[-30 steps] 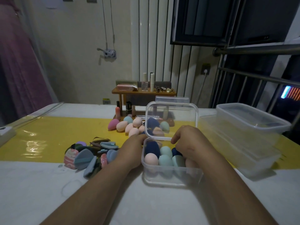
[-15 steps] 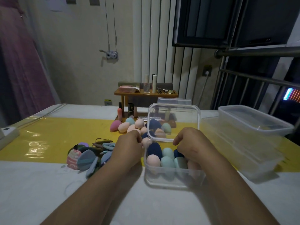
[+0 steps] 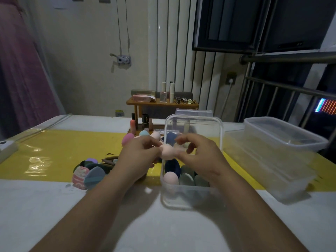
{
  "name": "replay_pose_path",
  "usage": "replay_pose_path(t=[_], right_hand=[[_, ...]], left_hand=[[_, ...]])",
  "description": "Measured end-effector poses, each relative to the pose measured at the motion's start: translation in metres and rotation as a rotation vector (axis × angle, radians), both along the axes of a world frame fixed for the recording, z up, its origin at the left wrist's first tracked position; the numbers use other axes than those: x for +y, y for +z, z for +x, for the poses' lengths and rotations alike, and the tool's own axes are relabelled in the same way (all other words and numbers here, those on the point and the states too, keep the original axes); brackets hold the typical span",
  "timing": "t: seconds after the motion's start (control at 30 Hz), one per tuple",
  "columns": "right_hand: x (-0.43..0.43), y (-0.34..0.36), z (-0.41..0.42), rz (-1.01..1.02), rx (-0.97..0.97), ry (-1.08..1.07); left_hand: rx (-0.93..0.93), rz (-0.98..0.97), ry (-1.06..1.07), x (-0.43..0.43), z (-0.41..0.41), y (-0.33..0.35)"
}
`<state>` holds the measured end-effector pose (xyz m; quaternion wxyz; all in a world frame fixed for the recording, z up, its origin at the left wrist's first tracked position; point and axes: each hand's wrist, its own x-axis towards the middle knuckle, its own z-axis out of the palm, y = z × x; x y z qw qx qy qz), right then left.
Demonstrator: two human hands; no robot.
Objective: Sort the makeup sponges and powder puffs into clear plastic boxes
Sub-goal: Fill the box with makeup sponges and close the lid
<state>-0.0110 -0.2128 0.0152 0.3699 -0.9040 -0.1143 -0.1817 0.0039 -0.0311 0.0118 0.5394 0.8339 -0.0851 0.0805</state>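
Over the left rim of the open box: a pale pink sponge [image 3: 167, 151], egg-shaped, is held in the air between both hands, above the sponges already packed.
Left hand [image 3: 138, 157]: the fingers are curled, and the sponge's left end is pinched between thumb and fingertips.
Right hand [image 3: 200, 157]: the thumb is laid against the sponge's right side and the fingers are bent over it. The far fingertips are blurred, so the exact contact cannot be told.
Small clear box [image 3: 190, 199]: it is set on the white table [image 3: 36, 206] directly in front of the person, with its hinged lid [image 3: 194, 124] stood upright at the back.
Box contents: a pink sponge [image 3: 170, 177] is seen at the front left, a navy sponge [image 3: 172, 167] behind it and grey-green sponges [image 3: 186, 179] to the right.
Loose sponges [image 3: 127, 139]: a cluster of magenta, teal and pale ones is left on the yellow strip [image 3: 72, 148], behind the left hand.
Powder puffs [image 3: 91, 171]: these are heaped left of the left wrist, at the strip's near edge.
Large clear boxes [image 3: 272, 160]: two are stacked at the right, apart from the small one.
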Motion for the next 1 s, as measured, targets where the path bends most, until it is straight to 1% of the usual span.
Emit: replay_pose_path(t=[0.13,0.23,0.33,0.4,0.47,0.53,0.6,0.73,0.87,1.0], right_hand=[[0.002,-0.002,-0.001,0.008,0.005,0.081],[0.002,-0.004,0.0,0.012,0.037,0.101],[-0.001,-0.004,0.002,0.133,0.034,0.08],[-0.003,-0.001,0.001,0.238,0.079,0.093],[-0.004,0.001,0.0,0.322,0.134,0.15],[-0.004,0.001,-0.002,0.372,0.189,0.219],[-0.005,0.0,-0.003,0.343,0.22,0.27],[-0.008,0.0,-0.004,0.239,0.275,0.335],[-0.009,0.0,-0.004,0.151,0.306,0.359],[-0.008,0.0,-0.004,0.097,0.34,0.367]], left_hand=[[0.031,-0.047,-0.047,-0.005,-0.003,-0.003],[0.056,-0.127,-0.093,-0.003,-0.002,-0.006],[0.068,-0.14,-0.112,-0.002,-0.002,-0.006],[0.115,-0.074,-0.135,-0.001,-0.002,-0.006],[0.192,0.037,-0.199,0.0,-0.005,-0.006],[0.252,0.089,-0.239,0.0,-0.007,-0.007],[0.261,0.097,-0.239,0.001,-0.007,-0.007],[0.205,0.11,-0.24,0.0,-0.004,-0.016],[0.248,0.058,-0.256,-0.004,-0.004,-0.02],[0.223,0.066,-0.212,-0.006,-0.005,-0.02]])
